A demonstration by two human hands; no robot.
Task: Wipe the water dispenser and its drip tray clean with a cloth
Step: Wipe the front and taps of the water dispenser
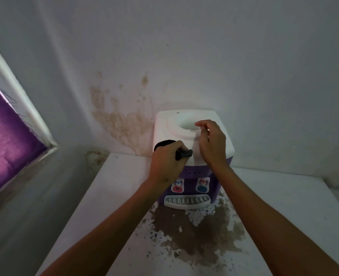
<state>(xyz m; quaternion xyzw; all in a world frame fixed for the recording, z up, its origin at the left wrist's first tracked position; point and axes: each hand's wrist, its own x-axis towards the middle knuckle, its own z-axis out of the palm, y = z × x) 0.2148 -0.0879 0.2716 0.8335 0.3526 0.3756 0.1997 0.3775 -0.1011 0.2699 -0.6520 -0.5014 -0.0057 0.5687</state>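
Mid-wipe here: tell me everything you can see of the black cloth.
The black cloth looks soft and dark, bunched up in the grip of the left hand. One end pokes out right of the fingers, another bulges behind the knuckles. It sits at the front left of the water dispenser's white top; whether it touches there is unclear.

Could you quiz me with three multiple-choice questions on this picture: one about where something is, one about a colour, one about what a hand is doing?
1. Where is the drip tray?
A) on top of the water dispenser
B) at its front bottom
C) on the windowsill

2. What colour is the cloth?
A) black
B) yellow
C) white

3. What is the left hand doing?
A) lying flat
B) pressing a tap
C) gripping the cloth

Answers: 1 B, the tray sits below the two taps. 2 A, it looks black against the white top. 3 C, the fingers curl round it.
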